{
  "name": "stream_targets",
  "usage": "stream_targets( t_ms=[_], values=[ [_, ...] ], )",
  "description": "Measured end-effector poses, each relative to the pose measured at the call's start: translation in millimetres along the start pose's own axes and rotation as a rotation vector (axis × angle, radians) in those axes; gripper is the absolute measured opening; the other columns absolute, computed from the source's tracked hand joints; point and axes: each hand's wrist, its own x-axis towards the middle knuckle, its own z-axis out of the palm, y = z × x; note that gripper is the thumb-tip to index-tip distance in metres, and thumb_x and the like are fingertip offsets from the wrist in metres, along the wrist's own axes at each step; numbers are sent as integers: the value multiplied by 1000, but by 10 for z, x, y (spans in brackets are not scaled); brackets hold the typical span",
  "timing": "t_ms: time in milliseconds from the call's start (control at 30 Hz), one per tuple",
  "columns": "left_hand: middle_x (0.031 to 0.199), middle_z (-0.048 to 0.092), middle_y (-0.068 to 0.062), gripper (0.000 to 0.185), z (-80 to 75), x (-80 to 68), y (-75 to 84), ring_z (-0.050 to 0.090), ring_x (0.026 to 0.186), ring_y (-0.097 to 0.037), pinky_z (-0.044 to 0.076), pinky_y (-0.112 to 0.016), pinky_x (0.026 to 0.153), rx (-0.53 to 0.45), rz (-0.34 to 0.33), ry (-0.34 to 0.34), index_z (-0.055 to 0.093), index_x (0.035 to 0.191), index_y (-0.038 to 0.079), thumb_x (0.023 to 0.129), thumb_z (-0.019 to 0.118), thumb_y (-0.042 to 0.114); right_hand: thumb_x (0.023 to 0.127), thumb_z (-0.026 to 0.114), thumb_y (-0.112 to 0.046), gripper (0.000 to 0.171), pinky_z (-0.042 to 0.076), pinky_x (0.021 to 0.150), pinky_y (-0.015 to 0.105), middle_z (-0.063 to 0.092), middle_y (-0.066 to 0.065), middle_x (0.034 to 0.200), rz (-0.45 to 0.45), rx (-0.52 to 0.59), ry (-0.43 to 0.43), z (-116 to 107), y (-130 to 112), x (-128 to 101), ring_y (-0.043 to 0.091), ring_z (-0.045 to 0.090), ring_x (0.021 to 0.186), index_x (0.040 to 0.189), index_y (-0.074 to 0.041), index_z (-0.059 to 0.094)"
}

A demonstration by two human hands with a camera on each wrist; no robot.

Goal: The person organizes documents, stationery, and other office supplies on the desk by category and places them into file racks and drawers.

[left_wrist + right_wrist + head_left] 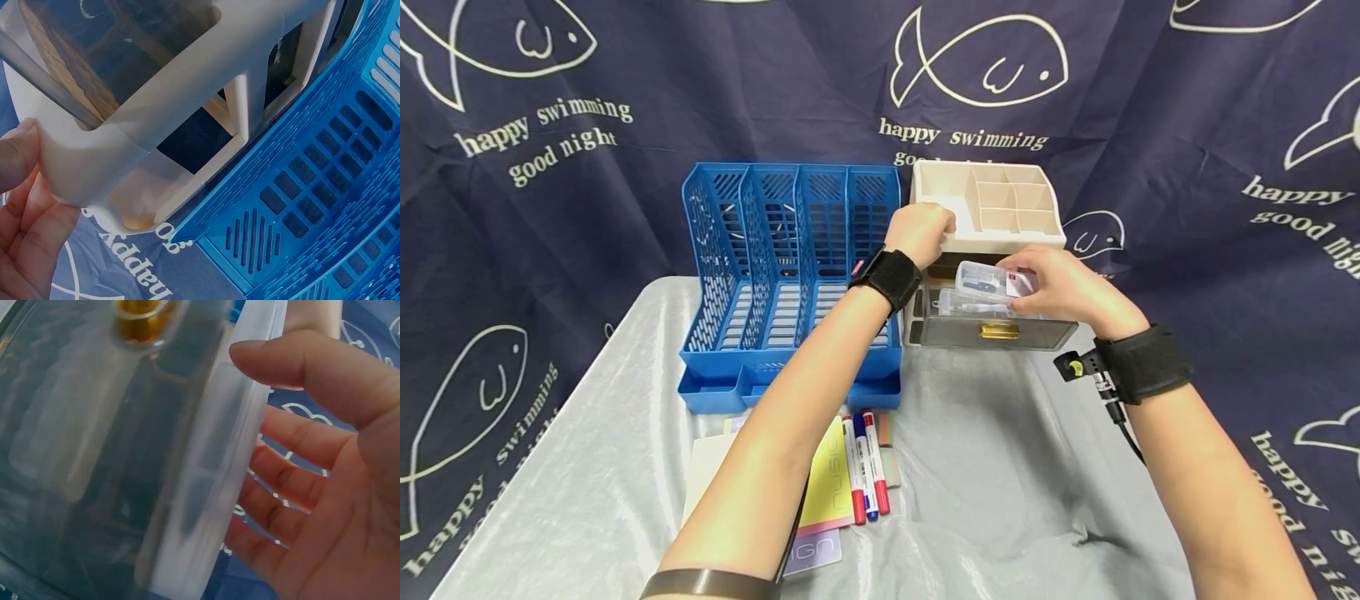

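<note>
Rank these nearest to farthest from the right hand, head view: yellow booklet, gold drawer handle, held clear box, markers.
1. Clear box: in the right hand.
2. Gold drawer handle: just below the box in the image.
3. Markers: lower left of the handle.
4. Yellow booklet: farther left, beside the markers.

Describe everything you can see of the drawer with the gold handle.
The drawer looks like see-through, grey-tinted plastic, with a gold handle midway along its front. It sits level below the top compartments of the off-white organizer, pulled out so its inside shows from above. A clear case lies inside. The right hand holds another clear box at its opening; whether that box touches the drawer, I cannot tell.
</note>
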Motion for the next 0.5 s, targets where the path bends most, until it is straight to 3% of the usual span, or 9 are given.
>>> stream_targets(
  t_ms=[500],
  values=[
    [103, 70, 0, 23, -7, -5, 22, 64, 93, -16, 50, -33, 83, 1, -10, -12, 72, 102, 16, 87, 60, 4, 66, 70, -2, 41, 43, 74, 38, 65, 16, 96, 9, -26, -117, 228, 128, 185, 27, 56, 85, 106, 4, 66]
  ],
)
